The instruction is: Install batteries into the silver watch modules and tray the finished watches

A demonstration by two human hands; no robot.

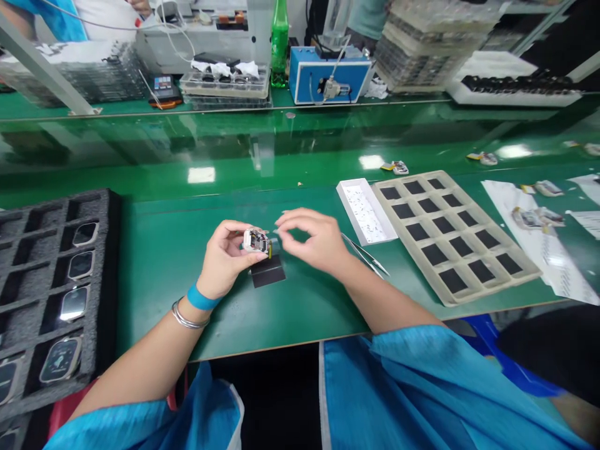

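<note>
My left hand (227,256) grips an opened smartwatch case (256,242) by its edges, with the small electronic parts inside showing. A yellow strip (270,248) sticks out at its right side. Just right of the case is my right hand (312,237), thumb and forefinger brought together in a pinch. Whatever is between those fingertips is too small to make out. Under the case a dark flat card (268,272) lies on the green bench. Metal tweezers (368,255) rest beside my right wrist.
A white box (366,211) with tiny parts and a cream compartment tray (457,234) with black pads lie to the right. At the left is a grey foam tray (105,275) with several watches. More watch parts (400,167) lie along the back. A blue machine (328,76) stands beyond.
</note>
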